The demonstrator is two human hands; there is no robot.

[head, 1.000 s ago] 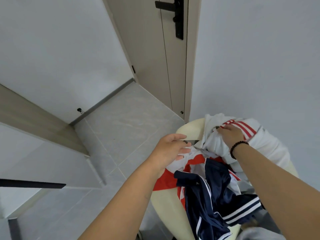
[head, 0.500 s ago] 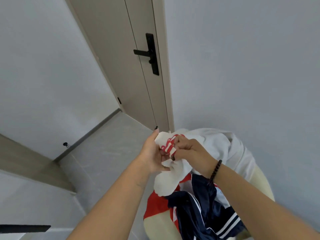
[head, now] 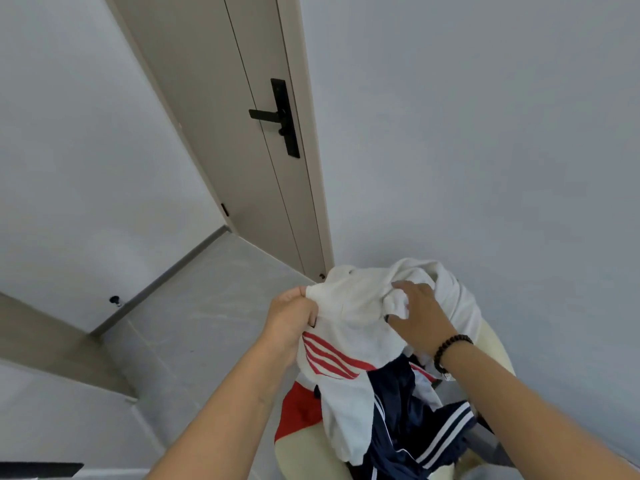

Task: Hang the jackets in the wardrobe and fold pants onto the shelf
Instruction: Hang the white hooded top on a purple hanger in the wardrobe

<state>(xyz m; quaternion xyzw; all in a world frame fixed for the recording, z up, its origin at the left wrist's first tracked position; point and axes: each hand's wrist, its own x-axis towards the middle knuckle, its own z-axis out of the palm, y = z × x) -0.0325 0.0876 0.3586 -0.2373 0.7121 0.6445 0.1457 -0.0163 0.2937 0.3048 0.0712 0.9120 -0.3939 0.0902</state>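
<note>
Our left hand (head: 291,315) pinches the white jacket (head: 349,306) at its left edge, and our right hand (head: 415,313) lies spread on its right side.

No text, label, brand name, number or sign can be read anywhere in the view. The white fabric jacket with red stripes (head: 349,327) at five o'clock carries only plain stripes, with no lettering or logo showing.
</note>
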